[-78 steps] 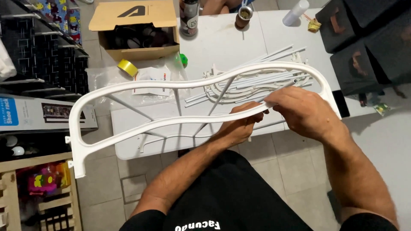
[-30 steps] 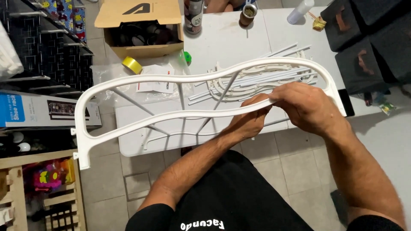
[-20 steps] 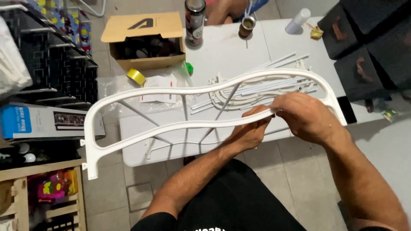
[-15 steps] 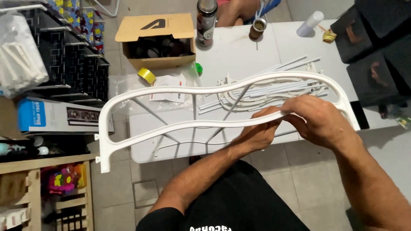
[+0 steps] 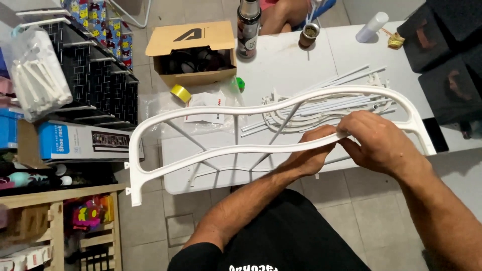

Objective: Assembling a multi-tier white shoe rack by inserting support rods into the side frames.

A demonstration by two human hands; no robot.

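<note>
- White worktop (image 5: 281,60) stands on a tiled floor, with black wire shelving (image 5: 95,75) to its left.
- Wavy white plastic frame (image 5: 201,155) is held in the air over the worktop's near edge, its lower rail in both hands.
- Open cardboard box (image 5: 193,47) sits at the worktop's far left.
- Loose white rods (image 5: 326,103) lie behind the frame.
- Right hand (image 5: 384,143) pinches the frame's lower rail from above.
- Left hand (image 5: 311,155) grips the same rail from below, just beside the right.

Frame (image 5: 251,148) above table (image 5: 281,65), box (image 5: 193,52) behind, shelves (image 5: 90,75) left.
</note>
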